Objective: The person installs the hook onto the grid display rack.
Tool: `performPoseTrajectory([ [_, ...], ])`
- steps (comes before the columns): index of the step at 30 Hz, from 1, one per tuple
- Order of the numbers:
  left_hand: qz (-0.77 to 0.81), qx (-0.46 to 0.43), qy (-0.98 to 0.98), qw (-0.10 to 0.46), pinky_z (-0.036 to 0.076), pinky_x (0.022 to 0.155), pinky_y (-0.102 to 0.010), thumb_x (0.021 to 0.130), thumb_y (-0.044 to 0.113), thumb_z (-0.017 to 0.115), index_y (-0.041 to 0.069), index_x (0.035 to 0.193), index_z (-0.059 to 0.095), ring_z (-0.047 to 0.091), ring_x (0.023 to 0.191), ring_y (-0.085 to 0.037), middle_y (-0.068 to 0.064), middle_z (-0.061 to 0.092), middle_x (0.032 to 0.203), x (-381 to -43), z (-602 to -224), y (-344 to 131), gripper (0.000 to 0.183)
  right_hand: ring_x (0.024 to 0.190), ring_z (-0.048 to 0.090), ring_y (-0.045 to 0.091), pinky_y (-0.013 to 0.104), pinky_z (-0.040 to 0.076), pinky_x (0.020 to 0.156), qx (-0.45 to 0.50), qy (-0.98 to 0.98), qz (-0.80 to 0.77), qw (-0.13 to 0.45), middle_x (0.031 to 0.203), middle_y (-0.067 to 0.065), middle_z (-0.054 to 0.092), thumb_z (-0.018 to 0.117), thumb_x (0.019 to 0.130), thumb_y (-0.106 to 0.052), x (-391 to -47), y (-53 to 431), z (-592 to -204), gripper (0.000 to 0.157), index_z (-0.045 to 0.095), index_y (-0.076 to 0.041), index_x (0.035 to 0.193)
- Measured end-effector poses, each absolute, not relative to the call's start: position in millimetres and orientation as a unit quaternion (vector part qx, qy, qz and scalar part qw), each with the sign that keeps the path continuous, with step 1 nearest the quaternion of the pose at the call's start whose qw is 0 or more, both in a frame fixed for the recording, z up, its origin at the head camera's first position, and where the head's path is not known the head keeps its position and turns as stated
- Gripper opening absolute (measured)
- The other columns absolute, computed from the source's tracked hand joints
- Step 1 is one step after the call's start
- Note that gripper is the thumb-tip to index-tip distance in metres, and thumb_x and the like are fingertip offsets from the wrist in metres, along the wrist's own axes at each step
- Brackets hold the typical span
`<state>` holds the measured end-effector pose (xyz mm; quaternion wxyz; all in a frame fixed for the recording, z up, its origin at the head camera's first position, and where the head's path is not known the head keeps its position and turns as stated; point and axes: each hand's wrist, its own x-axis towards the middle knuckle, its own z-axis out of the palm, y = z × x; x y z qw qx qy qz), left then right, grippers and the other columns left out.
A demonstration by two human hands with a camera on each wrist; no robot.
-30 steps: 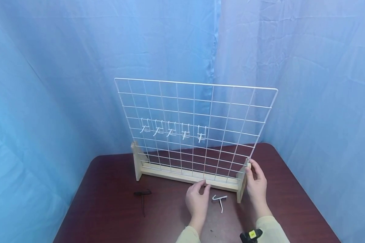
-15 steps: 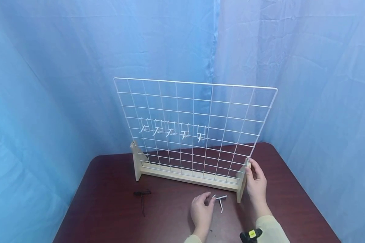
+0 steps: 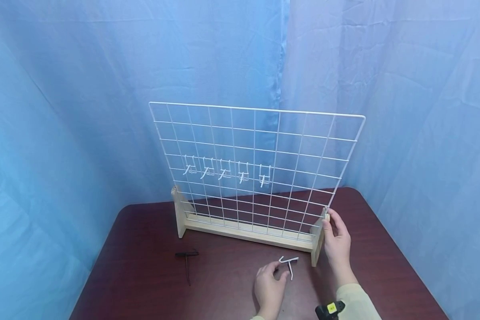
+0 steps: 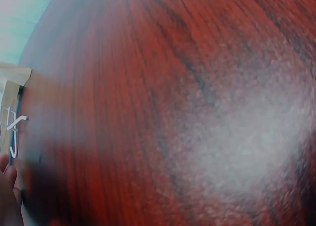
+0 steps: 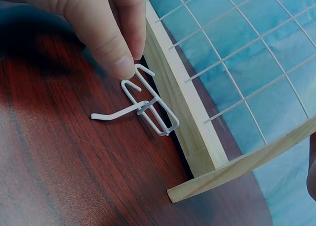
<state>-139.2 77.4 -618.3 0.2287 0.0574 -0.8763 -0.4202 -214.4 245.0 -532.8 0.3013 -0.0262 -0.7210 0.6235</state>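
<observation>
A white wire hook [image 3: 290, 262] lies on the table in front of the grid stand, its prong sticking out. My left hand [image 3: 270, 289] is just beside it, thumb and fingers parted around its left end. In the right wrist view, the left thumb [image 5: 121, 63] is right at the curled ends of the wire hook [image 5: 153, 105]; whether it touches I cannot tell. My right hand [image 3: 338, 246] grips the right wooden end piece [image 3: 318, 240] of the stand, thumb in front. The white wire grid [image 3: 300, 142] stands upright in the wooden base [image 3: 240, 229].
Several white hooks [image 3: 224, 173] hang in a row on the grid's left and middle part. A black hook [image 3: 187, 254] lies on the dark red table [image 3: 144, 266] at left. Blue curtains [image 3: 104, 89] surround the table.
My left hand has come down from the base's front edge toward the white hook lying on the table, its thumb and fingers parting. My right hand keeps holding the stand's end piece.
</observation>
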Motion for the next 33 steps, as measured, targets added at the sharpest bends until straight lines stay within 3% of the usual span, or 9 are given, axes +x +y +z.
performPoseTrajectory([
  [17, -0.421, 0.069, -0.889, 0.166, 0.053, 0.085, -0.035, 0.071, 0.025, 0.088, 0.018, 0.109, 0.075, 0.066, 0.098, -0.014, 0.007, 0.073, 0.104, -158, -615, 75, 0.040, 0.108, 0.053, -0.006, 0.006, 0.044, 0.086, -0.033, -0.729, 0.619, 0.290, 0.119, -0.020, 0.057, 0.057, 0.099, -0.002, -211, 243, -529, 0.036, 0.056, 0.002, 0.134],
  [25, -0.428, 0.063, -0.889, 0.151, 0.052, 0.086, -0.035, 0.073, 0.022, 0.087, 0.019, 0.108, 0.076, 0.065, 0.099, -0.014, 0.009, 0.073, 0.104, -163, -612, 77, 0.037, 0.107, 0.052, -0.007, 0.006, 0.044, 0.085, -0.031, -0.735, 0.614, 0.287, 0.121, -0.011, 0.057, 0.056, 0.099, 0.001, -197, 232, -503, 0.035, 0.054, 0.007, 0.133],
  [33, -0.423, 0.076, -0.892, 0.138, 0.053, 0.081, -0.031, 0.073, 0.021, 0.086, 0.022, 0.104, 0.077, 0.065, 0.094, -0.009, 0.013, 0.073, 0.099, -165, -611, 80, 0.032, 0.107, 0.052, -0.008, 0.006, 0.043, 0.086, -0.029, -0.734, 0.614, 0.290, 0.118, -0.016, 0.056, 0.056, 0.099, 0.001, -196, 232, -502, 0.034, 0.054, 0.007, 0.132],
])
